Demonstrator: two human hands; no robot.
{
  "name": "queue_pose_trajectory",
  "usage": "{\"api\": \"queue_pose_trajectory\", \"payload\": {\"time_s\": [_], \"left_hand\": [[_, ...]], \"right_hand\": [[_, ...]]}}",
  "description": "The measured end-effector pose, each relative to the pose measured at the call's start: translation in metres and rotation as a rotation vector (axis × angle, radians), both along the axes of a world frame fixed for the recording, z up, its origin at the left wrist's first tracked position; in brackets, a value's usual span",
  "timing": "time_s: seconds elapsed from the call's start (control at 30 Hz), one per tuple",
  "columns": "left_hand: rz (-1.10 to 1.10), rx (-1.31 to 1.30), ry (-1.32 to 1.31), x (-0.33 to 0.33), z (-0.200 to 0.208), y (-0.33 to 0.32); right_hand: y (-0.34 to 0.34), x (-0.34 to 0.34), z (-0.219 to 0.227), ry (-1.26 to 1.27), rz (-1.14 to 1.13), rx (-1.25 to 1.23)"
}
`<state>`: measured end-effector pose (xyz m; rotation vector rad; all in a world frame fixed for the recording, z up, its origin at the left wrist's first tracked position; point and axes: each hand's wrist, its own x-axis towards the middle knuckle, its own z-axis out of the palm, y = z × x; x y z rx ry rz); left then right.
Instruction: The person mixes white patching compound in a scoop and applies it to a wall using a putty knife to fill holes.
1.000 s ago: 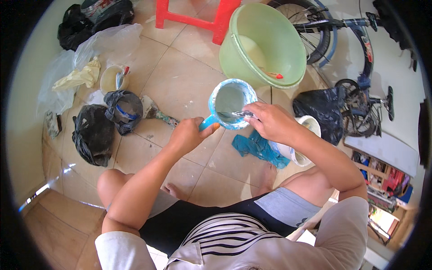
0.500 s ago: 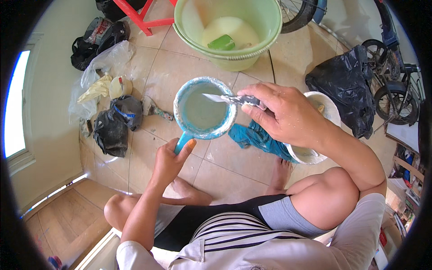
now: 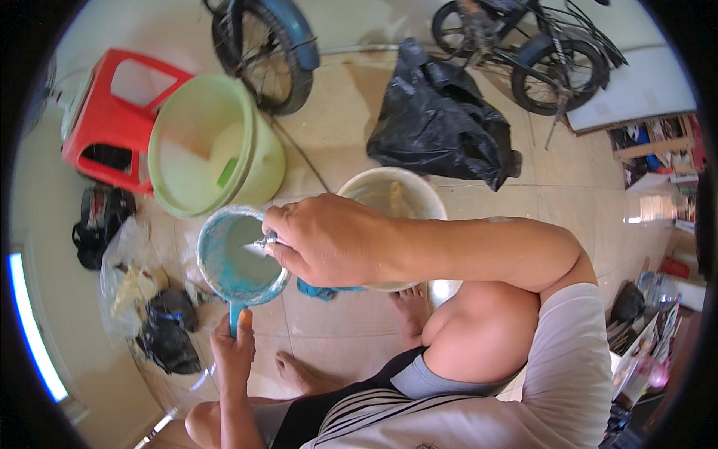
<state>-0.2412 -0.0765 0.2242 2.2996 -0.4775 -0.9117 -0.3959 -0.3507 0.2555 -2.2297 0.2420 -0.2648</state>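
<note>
My left hand (image 3: 233, 346) is closed round the handle of a blue dipper (image 3: 217, 273) smeared with white paste. Cloudy liquid shows inside it, and blue shows through on its inner wall. Above the dipper's right rim my right hand (image 3: 336, 239) grips a putty knife (image 3: 257, 245). The blade points left over the liquid, while the fingers hide most of the handle. Below my right forearm stands a white bucket (image 3: 428, 196), partly covered by the arm, with a yellowish object (image 3: 396, 198) inside. A blue cloth (image 3: 320, 290) lies beside that bucket.
A pale green bucket (image 3: 263, 161) with a green object inside stands beyond the dipper, next to a red plastic stool (image 3: 93, 112). Black plastic bags (image 3: 449, 112) lie on the tiles. Bicycle wheels (image 3: 277, 60) stand along the wall, and cluttered shelves (image 3: 654, 146) are at right.
My view has turned to the right, so the buckets and stool appear farther left. The dipper has come closer to the white bucket and tilts more. Both hands keep their holds.
</note>
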Motion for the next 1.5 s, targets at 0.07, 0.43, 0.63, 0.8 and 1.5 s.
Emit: {"api": "queue_pose_trajectory", "payload": {"time_s": [0.07, 0.43, 0.63, 0.8, 1.5], "left_hand": [[-0.046, -0.059, 0.008, 0.004, -0.002, -0.011], [0.016, -0.178, 0.196, 0.023, -0.093, -0.026], [0.192, -0.006, 0.19, 0.052, -0.157, -0.02], [-0.009, 0.064, 0.061, 0.083, -0.185, -0.014], [-1.178, -0.532, -0.749, -0.084, 0.029, -0.319]], "right_hand": [[-0.016, -0.016, 0.008, -0.01, -0.115, 0.215], [-0.062, -0.112, -0.033, -0.174, -0.357, 1.262], [-0.069, -0.172, -0.03, -0.384, -0.538, 1.266], [-0.081, -0.232, -0.024, -0.545, -0.701, 1.124], [-0.105, -0.273, -0.099, -0.839, -1.327, 0.777]]}}
